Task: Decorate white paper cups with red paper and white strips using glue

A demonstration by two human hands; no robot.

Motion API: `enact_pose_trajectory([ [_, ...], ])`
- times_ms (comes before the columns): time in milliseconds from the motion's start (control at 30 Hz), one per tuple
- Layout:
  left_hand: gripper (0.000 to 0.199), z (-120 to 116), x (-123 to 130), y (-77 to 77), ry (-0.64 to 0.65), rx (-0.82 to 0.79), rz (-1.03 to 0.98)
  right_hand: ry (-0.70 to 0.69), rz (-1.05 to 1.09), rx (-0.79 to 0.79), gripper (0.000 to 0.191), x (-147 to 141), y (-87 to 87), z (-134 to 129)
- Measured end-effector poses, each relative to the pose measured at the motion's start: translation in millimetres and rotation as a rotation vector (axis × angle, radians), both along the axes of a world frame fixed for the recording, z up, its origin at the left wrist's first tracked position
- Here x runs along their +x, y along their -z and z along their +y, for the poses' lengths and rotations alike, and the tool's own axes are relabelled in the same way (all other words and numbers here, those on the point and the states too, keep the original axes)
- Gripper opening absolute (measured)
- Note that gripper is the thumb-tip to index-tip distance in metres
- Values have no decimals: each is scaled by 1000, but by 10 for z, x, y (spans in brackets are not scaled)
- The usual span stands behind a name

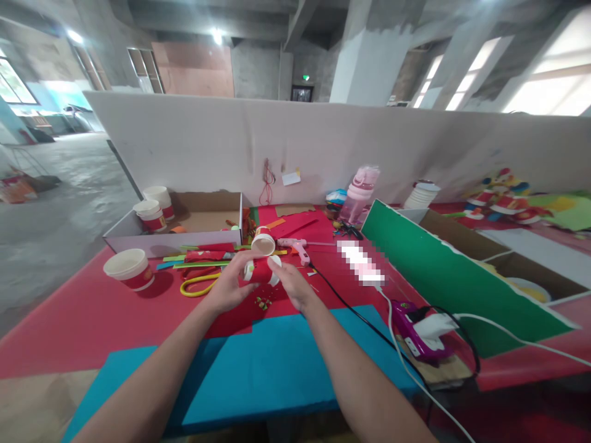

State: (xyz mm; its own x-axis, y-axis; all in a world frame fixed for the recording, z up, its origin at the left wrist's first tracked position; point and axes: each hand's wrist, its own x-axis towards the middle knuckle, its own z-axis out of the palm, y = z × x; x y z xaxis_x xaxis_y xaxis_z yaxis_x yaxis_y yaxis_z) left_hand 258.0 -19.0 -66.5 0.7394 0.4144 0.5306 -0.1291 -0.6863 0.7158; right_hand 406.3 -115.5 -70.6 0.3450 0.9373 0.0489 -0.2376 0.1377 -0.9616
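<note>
A paper cup with a red band (262, 271) lies on its side between my hands, above the red table covering. My left hand (231, 280) grips its left end, and my right hand (292, 280) holds its right end. Just behind it is another red-banded cup (263, 242), its opening turned toward me. The pink glue gun (298, 249) lies to the right of that cup. Yellow-handled scissors (198, 285) rest left of my left hand. Small scraps (263, 303) are scattered in front of the held cup.
Stacked cups (130, 269) stand at the left by a white box (207, 212) holding more cups. A green-sided box (452, 280), a purple power strip (421, 335) and cables are at the right. A pink bottle (360, 194) stands behind; blue sheeting (277, 369) lies in front.
</note>
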Motion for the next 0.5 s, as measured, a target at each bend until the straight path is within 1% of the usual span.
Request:
enact_pose_trajectory([
  [67, 58, -4, 6, -4, -29, 59, -12, -43, 19, 0, 39, -13, 13, 1],
  [100, 59, -5, 5, -17, -68, 73, -31, -27, 1, 17, 39, -12, 20, 5],
  [133, 57, -4, -1, -37, -125, 92, -55, 30, -29, 38, 38, -7, 26, 10],
  [200, 42, 4, -18, -85, -260, 165, -90, 129, -99, 73, 36, 5, 31, 20],
  [267, 25, 12, -34, -121, -351, 251, -102, 164, -137, 99, 34, 9, 32, 26],
  [333, 18, 11, -35, -128, -366, 315, -101, 167, -151, 89, 33, 3, 38, 30],
  [500, 16, -15, 5, -61, -327, 382, -97, 194, -135, 0, 36, -30, 74, 42],
])
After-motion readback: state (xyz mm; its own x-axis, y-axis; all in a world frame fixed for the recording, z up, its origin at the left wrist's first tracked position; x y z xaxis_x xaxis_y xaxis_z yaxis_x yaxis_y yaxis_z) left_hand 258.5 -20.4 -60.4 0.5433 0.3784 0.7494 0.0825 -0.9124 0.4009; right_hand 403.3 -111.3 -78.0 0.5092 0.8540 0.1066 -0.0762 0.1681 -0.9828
